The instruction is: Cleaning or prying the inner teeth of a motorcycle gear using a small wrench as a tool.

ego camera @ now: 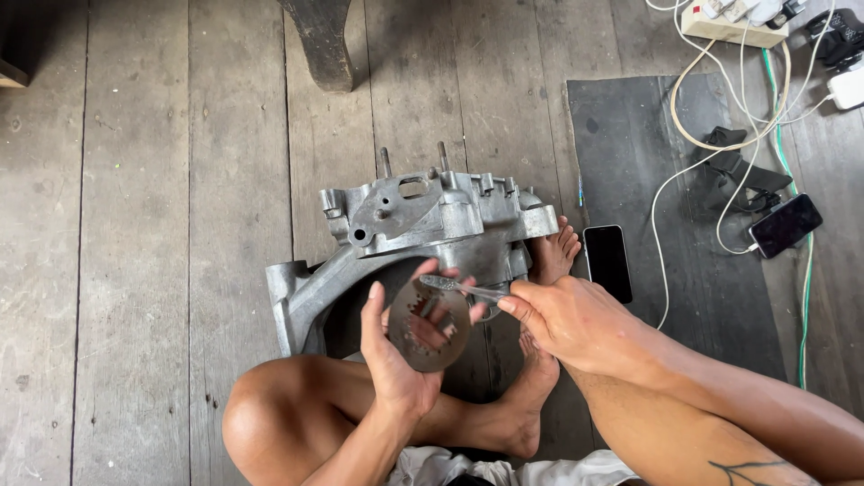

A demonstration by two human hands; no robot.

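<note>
Sitting on plank floor (135, 270), hands (396, 360) (576, 319) holding disc (430, 326), brush (463, 288)

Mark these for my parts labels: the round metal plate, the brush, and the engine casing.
round metal plate (430, 353): head view, lower part of the ring.
brush (459, 287): head view, middle of the clear handle.
engine casing (468, 214): head view, upper grey face.

A flat, grey metal ring plate (430, 326) with a toothed inner edge stands tilted just near of the engine casing. A slim clear-handled brush (461, 287) lies across its upper rim.
</note>
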